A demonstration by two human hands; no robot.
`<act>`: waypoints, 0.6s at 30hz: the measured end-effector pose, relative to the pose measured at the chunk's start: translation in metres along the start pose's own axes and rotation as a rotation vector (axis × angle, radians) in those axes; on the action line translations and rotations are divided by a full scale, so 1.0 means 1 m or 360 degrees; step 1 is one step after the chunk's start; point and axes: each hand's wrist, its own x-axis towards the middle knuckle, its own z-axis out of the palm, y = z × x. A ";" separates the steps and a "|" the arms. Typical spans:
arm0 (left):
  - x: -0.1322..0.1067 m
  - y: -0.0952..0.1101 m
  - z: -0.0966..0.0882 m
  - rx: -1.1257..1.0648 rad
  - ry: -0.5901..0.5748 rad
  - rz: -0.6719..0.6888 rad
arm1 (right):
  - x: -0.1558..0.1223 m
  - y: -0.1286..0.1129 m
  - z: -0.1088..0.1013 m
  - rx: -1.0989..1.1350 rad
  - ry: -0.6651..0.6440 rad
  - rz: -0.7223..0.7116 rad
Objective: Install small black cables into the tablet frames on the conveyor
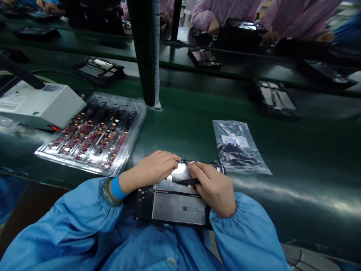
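An opened tablet, its pale battery panels and dark frame exposed, lies in front of me at the table's near edge. At its far edge, my left hand rests with bent fingers pressed together, the tips on the frame. My right hand is over the tablet's right part, thumb and fingers pinched near the same far edge. Whatever is between those fingertips is hidden. A black strip runs across the tablet to my right hand; I cannot tell whether the hand holds it.
To the left, a clear plastic tray holds rows of small red and black parts beside a white box. On the right lies a plastic bag of black pieces. A post rises behind. More opened tablets and co-workers in pink are beyond.
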 end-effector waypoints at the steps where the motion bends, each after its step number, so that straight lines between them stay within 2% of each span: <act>1: 0.000 0.000 0.000 -0.0001 -0.0002 -0.0004 | 0.000 0.000 0.000 -0.0013 -0.0011 -0.0017; 8: -0.001 -0.001 0.002 0.0006 0.0006 -0.0001 | -0.002 -0.001 0.000 -0.0077 -0.0109 -0.0064; 18: -0.001 -0.001 0.001 -0.0005 -0.0001 0.0002 | 0.002 -0.001 0.004 -0.0098 -0.0119 -0.0046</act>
